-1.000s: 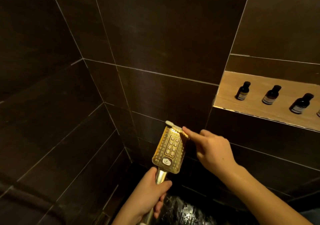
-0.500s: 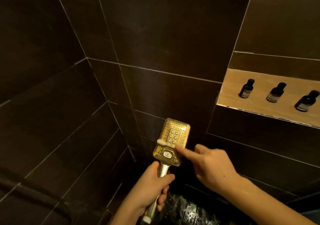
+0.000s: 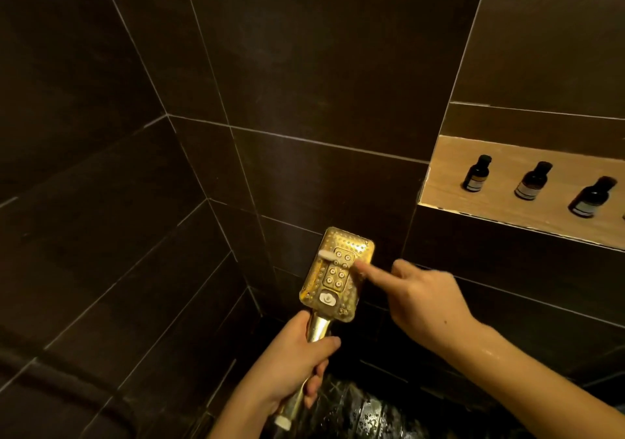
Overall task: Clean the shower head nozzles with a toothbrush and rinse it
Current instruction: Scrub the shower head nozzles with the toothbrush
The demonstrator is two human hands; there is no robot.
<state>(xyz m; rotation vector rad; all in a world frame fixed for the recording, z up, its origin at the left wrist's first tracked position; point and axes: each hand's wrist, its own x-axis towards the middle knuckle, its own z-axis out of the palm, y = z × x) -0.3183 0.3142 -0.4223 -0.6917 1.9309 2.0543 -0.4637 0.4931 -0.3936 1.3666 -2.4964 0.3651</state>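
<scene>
**A:** What is nearest?

**B:** The left hand (image 3: 294, 361). Its grip is closed tight round the gold handle of the shower head (image 3: 338, 271). The holes face the person, and the long side runs up and away from that hand.

**A:** And the right hand (image 3: 422, 300)?

**B:** It comes in from the right side. Its grip is closed on the toothbrush (image 3: 326, 254), with one finger laid straight along it. The handle is mostly hidden. The brush lies sideways across the top part of the head, so it crosses the long way. The white tip pokes out on the left.

**A:** So which way should it rub?

**B:** Probably down the rows, toward the left hand.

**A:** What is far back?

**B:** Dark tiles, and three small bottles (image 3: 533, 181) on a shelf (image 3: 439, 185).
</scene>
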